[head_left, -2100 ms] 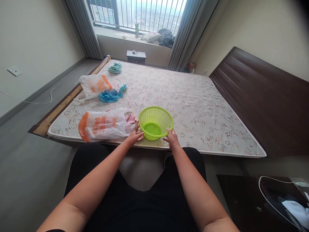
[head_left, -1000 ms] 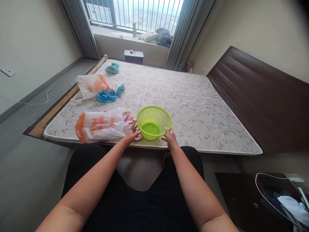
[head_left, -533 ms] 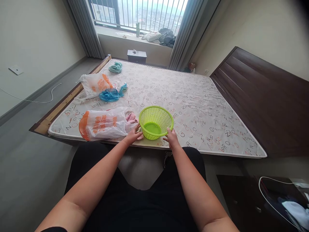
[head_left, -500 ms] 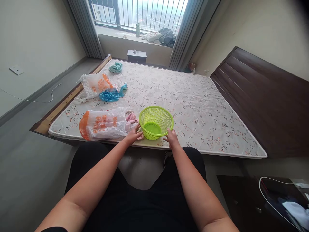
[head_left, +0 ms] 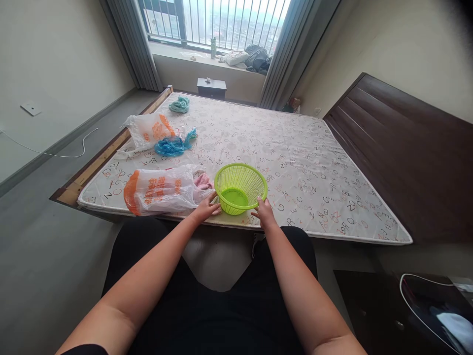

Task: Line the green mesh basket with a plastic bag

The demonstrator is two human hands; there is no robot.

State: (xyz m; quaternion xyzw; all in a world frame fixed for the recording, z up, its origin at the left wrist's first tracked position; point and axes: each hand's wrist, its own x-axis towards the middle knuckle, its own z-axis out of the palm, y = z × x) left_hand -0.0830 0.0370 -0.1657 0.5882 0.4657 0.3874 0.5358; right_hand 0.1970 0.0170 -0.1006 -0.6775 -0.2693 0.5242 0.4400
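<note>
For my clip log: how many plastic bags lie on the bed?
3: near white bag left of the green basket; blue bag farther back; far white bag beside the blue one. Others may be hidden.

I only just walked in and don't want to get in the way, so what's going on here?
A person has both bare hands at a green basket near the edge of the mattress. The right hand holds its rim; the left hand is at the other side, though its grip is unclear. Beside the left hand, pink cloth shows at the end of a white-and-orange bag. Farther back lie a blue bag and a teal cloth.
</note>
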